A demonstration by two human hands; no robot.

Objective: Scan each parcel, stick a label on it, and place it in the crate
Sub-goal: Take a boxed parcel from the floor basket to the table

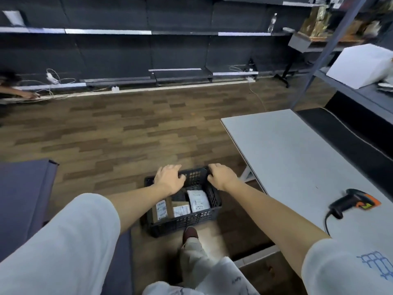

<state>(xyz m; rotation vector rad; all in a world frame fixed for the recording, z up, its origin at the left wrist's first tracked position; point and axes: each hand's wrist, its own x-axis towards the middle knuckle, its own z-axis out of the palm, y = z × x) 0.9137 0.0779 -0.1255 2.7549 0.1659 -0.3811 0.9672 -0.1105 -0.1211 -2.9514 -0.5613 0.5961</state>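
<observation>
Both of your hands are on the far rim of the black crate: your left hand lies over the rim's left part with fingers curled down onto the edge, and your right hand grips the rim's right corner, fingers wrapped over it. You cannot tell from this angle how far the fingertips reach under the rim. Your crate sits on the wood-pattern floor, just beside the white table and in front of your shoe. Inside it you have three parcels lying flat: a brown box on the left with a white label on top, a smaller brown box in the middle, also labelled, and a white bag parcel on the right with printed text. The three lie side by side, touching or nearly so. Your barcode scanner, black with an orange head, lies on the table to your right, well apart from the crate, its cable trailing off the table edge. A white carton rests on the shelf behind the table, and dark shelving runs along the far wall
</observation>
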